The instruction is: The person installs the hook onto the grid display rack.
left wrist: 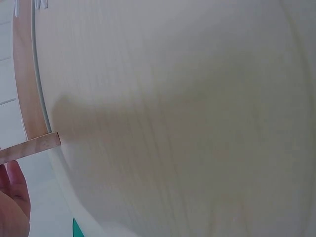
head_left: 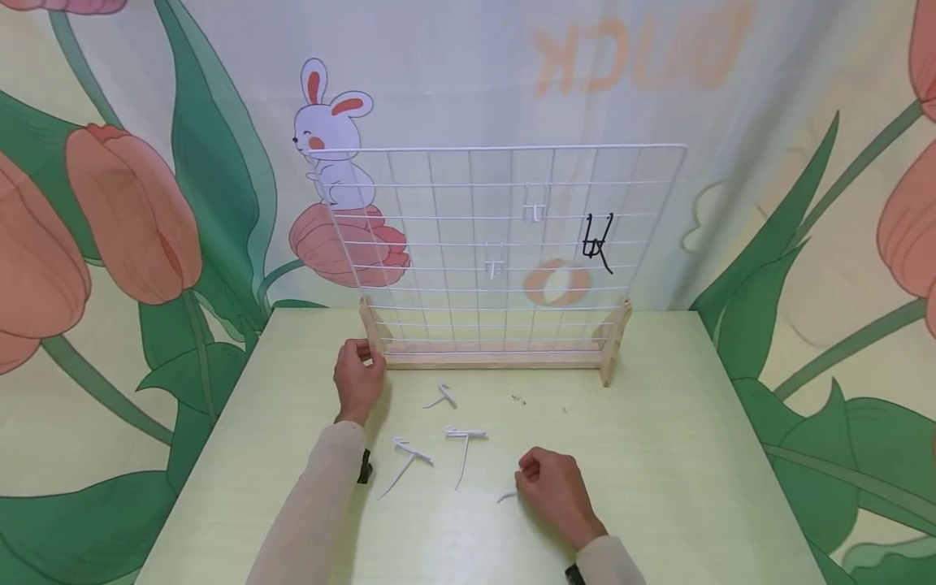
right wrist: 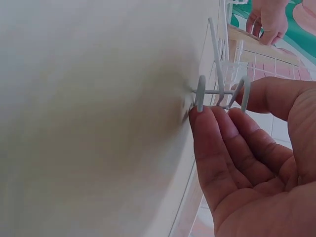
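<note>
A white wire grid panel (head_left: 497, 149) stands upright in a wooden base (head_left: 493, 360). At the base's left end piece (left wrist: 34, 147), my left hand (head_left: 357, 380) grips the wood with curled fingers. My right hand (head_left: 553, 494), low over the table at the front right, pinches a white wire hook (right wrist: 217, 64) between thumb and fingertips. The hook's long prong points away from the palm, and its two bent ends show beside the fingers. White hooks (head_left: 465, 434) lie on the table between the hands. Part of the held hook is hidden by the fingers.
On the grid hang black hooks (head_left: 598, 245) at the right, a white hook (head_left: 536, 213) near the middle and another white hook (head_left: 494, 266) lower down. Tiny dark bits (head_left: 518, 399) lie on the table (head_left: 680, 455). Behind it hangs a printed curtain (head_left: 453, 73).
</note>
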`<state>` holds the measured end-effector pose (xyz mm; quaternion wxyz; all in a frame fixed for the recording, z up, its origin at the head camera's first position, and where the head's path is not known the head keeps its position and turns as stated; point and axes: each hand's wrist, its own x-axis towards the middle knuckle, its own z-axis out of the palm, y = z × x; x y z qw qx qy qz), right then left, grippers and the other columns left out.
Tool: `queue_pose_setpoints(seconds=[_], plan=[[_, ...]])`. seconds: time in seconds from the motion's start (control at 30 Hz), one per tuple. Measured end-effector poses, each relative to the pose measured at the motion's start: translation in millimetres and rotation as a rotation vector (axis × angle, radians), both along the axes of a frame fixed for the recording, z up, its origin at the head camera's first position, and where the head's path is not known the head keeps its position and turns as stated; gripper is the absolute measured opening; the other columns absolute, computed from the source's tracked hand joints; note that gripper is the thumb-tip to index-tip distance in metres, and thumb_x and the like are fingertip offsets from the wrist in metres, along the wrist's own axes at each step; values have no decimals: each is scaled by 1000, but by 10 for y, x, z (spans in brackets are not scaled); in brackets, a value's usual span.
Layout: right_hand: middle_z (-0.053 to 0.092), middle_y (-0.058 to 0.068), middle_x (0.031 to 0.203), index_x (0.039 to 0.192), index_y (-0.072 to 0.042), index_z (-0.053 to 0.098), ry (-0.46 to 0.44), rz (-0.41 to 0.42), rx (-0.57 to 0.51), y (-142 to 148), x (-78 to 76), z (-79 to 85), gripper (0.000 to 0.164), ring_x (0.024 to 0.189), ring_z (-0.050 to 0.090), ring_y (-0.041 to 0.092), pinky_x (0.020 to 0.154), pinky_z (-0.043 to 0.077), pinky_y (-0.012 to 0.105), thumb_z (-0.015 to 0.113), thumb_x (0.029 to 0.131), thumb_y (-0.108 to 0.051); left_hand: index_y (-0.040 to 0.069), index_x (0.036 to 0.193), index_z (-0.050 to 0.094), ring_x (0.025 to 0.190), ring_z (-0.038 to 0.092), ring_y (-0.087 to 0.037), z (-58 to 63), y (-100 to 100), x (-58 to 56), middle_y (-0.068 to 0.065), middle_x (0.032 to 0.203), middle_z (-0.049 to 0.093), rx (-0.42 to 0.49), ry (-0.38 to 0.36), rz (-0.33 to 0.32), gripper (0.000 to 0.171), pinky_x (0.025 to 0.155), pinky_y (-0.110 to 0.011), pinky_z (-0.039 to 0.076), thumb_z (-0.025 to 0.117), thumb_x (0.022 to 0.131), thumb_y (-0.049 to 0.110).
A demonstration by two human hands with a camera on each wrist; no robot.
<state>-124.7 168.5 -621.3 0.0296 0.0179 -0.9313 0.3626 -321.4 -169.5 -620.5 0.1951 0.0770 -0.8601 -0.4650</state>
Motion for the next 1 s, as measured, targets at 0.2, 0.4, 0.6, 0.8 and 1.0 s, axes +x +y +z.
queue_pose_setpoints(seconds=[0.2,0.4,0.6,0.8,1.0], plan=[[70,-11,76,86,-16,74,27,62,62,-8,-128,-24,9,68,60,-1,65,53,20,77,87,-7,4,123,59,112,70,-35,-27,-6,0,-16,117,65,-10,8,4,27,95,-51,61,65,100,16],[73,-9,82,92,-15,77,63,100,125,-15,-230,-28,9,71,63,2,68,56,24,75,90,-7,4,124,59,113,69,-35,-8,3,19,-16,118,64,-9,-1,7,27,96,-52,60,65,100,15],[77,-5,88,97,-14,79,64,122,166,-23,-285,7,9,77,68,7,72,59,29,74,93,-8,4,125,58,115,69,-35,7,19,21,-16,119,65,-10,-17,15,29,98,-52,59,65,100,16],[78,-4,91,98,-14,79,65,131,188,-18,-300,-9,10,79,70,8,71,58,29,73,93,-8,4,124,59,115,69,-36,-11,20,5,-16,119,64,-8,-19,12,28,99,-52,59,67,100,16],[79,-3,97,100,-15,78,89,89,166,8,-243,23,7,89,75,15,78,62,37,77,93,-15,5,124,59,115,69,-35,1,12,6,-15,118,65,-3,-14,15,28,99,-51,59,67,100,17]])
